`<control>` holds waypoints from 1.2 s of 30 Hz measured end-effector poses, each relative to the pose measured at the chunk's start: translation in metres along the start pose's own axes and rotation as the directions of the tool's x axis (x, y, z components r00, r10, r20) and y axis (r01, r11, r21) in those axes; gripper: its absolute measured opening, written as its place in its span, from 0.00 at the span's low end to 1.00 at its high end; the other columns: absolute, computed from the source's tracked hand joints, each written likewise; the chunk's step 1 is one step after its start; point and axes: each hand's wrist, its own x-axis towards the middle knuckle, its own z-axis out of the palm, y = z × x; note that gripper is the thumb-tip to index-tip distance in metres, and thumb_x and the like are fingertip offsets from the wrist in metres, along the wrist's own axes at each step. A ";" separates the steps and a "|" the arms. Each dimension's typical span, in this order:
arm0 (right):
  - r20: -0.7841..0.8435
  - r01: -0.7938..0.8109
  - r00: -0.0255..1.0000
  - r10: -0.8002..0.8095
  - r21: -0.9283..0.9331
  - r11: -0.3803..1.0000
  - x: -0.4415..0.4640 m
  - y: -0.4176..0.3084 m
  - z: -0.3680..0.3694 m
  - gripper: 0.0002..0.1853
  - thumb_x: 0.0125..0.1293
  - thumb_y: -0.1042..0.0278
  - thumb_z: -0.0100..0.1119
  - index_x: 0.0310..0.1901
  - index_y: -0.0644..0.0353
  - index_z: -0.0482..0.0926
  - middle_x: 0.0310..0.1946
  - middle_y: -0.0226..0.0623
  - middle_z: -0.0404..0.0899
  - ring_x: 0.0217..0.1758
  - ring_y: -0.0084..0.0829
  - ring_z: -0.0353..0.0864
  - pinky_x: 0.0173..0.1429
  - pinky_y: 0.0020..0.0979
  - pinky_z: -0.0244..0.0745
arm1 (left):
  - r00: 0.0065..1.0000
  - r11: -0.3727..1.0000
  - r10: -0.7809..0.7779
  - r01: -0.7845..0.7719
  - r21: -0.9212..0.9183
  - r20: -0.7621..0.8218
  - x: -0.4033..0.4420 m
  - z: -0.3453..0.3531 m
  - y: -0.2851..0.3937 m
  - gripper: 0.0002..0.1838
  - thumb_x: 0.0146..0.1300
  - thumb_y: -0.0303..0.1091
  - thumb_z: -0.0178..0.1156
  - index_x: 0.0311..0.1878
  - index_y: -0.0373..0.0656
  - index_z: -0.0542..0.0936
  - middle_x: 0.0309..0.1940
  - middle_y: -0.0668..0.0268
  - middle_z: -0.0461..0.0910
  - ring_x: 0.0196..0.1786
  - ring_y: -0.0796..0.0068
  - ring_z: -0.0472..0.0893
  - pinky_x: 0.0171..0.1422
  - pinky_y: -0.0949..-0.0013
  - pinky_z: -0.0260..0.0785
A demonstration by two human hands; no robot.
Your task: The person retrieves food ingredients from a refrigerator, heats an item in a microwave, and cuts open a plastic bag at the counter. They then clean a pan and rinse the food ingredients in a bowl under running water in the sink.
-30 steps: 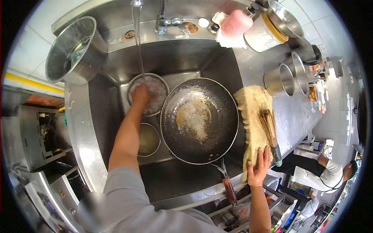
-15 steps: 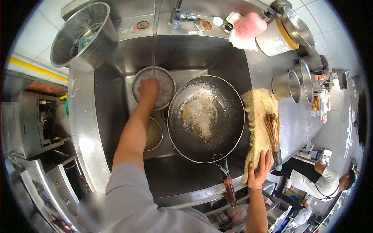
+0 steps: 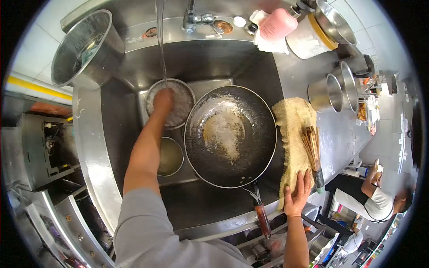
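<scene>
My left hand (image 3: 164,99) reaches into a round metal pot (image 3: 147,105) in the sink, under a stream of running water (image 3: 161,44). Frothy water fills the pot and hides its fingers. To the right of the pot lies a large black wok (image 3: 259,147) with pale foamy residue at its centre and a wooden handle (image 3: 262,219) pointing toward me. Flat on a yellowish towel (image 3: 292,147) at the sink's right edge rests my right hand (image 3: 298,195), fingers stretched out. A bamboo wok brush (image 3: 313,152) lies on the towel just beyond those fingertips.
A smaller bowl of cloudy liquid (image 3: 170,156) sits in the sink (image 3: 192,203). Along the back are a tall metal bucket (image 3: 111,53), the faucet (image 3: 189,20) and a pink bottle (image 3: 279,23). Metal pots (image 3: 319,94) stand at right. Another person (image 3: 366,201) works nearby.
The view has shifted a little, so the sink and its contents appear farther left. My left hand stays in the pot, and my right hand stays on the towel.
</scene>
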 end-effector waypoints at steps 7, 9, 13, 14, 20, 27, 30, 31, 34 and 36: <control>-0.001 -0.001 1.000 0.001 -0.009 1.000 -0.002 0.001 0.002 0.35 0.67 0.51 0.64 0.73 0.57 0.72 0.78 0.55 0.62 0.80 0.61 0.59 0.81 0.57 0.50 | 0.906 0.888 0.368 -0.276 0.367 -0.210 -0.030 0.060 0.020 0.22 0.70 0.34 0.56 0.66 0.50 0.80 0.61 0.51 0.81 0.63 0.52 0.82 0.67 0.47 0.73; 0.004 -0.002 1.000 0.002 0.002 1.000 -0.001 -0.001 -0.001 0.35 0.66 0.53 0.65 0.73 0.57 0.72 0.78 0.55 0.62 0.80 0.60 0.59 0.81 0.57 0.50 | 0.964 0.932 0.268 -0.258 0.255 -0.005 0.008 0.087 -0.010 0.20 0.71 0.33 0.54 0.63 0.52 0.82 0.61 0.50 0.81 0.63 0.52 0.82 0.69 0.49 0.73; 0.009 -0.017 1.000 0.017 0.001 1.000 -0.001 -0.001 -0.001 0.36 0.64 0.54 0.66 0.73 0.57 0.73 0.78 0.55 0.62 0.80 0.60 0.59 0.82 0.56 0.50 | 0.985 0.987 -0.038 0.011 0.159 0.169 -0.017 -0.019 0.020 0.20 0.66 0.35 0.61 0.62 0.52 0.84 0.65 0.48 0.79 0.64 0.51 0.82 0.70 0.51 0.73; 0.006 -0.019 1.000 0.019 -0.005 1.000 -0.002 0.000 -0.001 0.36 0.64 0.55 0.66 0.72 0.57 0.73 0.78 0.55 0.62 0.80 0.60 0.59 0.82 0.56 0.50 | 0.986 0.996 0.067 -0.076 0.054 0.153 -0.016 -0.017 0.006 0.21 0.63 0.36 0.65 0.61 0.51 0.85 0.67 0.46 0.77 0.66 0.49 0.80 0.72 0.51 0.71; 0.020 -0.040 0.999 0.041 -0.020 0.999 0.001 -0.004 -0.003 0.36 0.64 0.54 0.65 0.73 0.57 0.73 0.77 0.56 0.62 0.80 0.61 0.59 0.82 0.56 0.50 | 0.944 0.914 -0.179 0.054 -0.403 -0.278 -0.064 0.003 -0.024 0.33 0.57 0.40 0.72 0.66 0.39 0.79 0.73 0.40 0.69 0.75 0.44 0.69 0.77 0.52 0.65; 0.024 -0.009 1.000 0.009 -0.029 1.000 -0.003 0.002 0.002 0.36 0.66 0.51 0.65 0.73 0.58 0.73 0.78 0.55 0.62 0.80 0.61 0.59 0.82 0.56 0.50 | 0.719 0.840 -0.410 0.058 -0.540 -0.562 -0.043 0.039 0.002 0.35 0.67 0.40 0.63 0.72 0.29 0.70 0.78 0.42 0.60 0.78 0.41 0.64 0.79 0.51 0.60; 0.003 -0.004 1.000 0.004 -0.023 1.000 0.001 0.000 0.001 0.36 0.66 0.51 0.64 0.73 0.58 0.72 0.78 0.55 0.62 0.80 0.61 0.59 0.82 0.56 0.50 | 0.762 0.792 -0.463 0.127 -0.597 -0.453 -0.055 0.022 0.010 0.34 0.70 0.43 0.60 0.72 0.29 0.70 0.79 0.42 0.60 0.79 0.41 0.63 0.79 0.51 0.60; 0.004 -0.008 1.000 0.008 -0.017 1.000 0.001 -0.001 0.000 0.36 0.66 0.51 0.64 0.73 0.58 0.72 0.78 0.55 0.62 0.80 0.60 0.59 0.82 0.56 0.50 | 0.764 0.793 -0.460 0.125 -0.597 -0.452 -0.056 0.026 0.008 0.34 0.70 0.43 0.60 0.72 0.29 0.70 0.79 0.42 0.60 0.79 0.41 0.63 0.79 0.51 0.60; -0.002 -0.005 1.000 0.005 0.003 1.000 0.001 0.000 0.001 0.36 0.66 0.51 0.64 0.73 0.57 0.73 0.78 0.55 0.62 0.80 0.60 0.59 0.82 0.56 0.50 | 0.789 0.866 -0.421 0.202 -0.457 -0.447 -0.033 0.062 -0.043 0.36 0.71 0.49 0.58 0.72 0.30 0.70 0.76 0.40 0.64 0.79 0.41 0.62 0.79 0.53 0.60; -0.008 -0.002 1.000 0.002 0.016 1.000 -0.002 0.002 0.001 0.36 0.66 0.51 0.64 0.73 0.57 0.73 0.78 0.55 0.62 0.79 0.60 0.60 0.82 0.56 0.50 | 0.839 0.553 -0.545 0.357 -0.753 -0.003 0.008 0.090 -0.089 0.35 0.72 0.51 0.55 0.73 0.33 0.71 0.75 0.42 0.67 0.77 0.43 0.66 0.79 0.51 0.62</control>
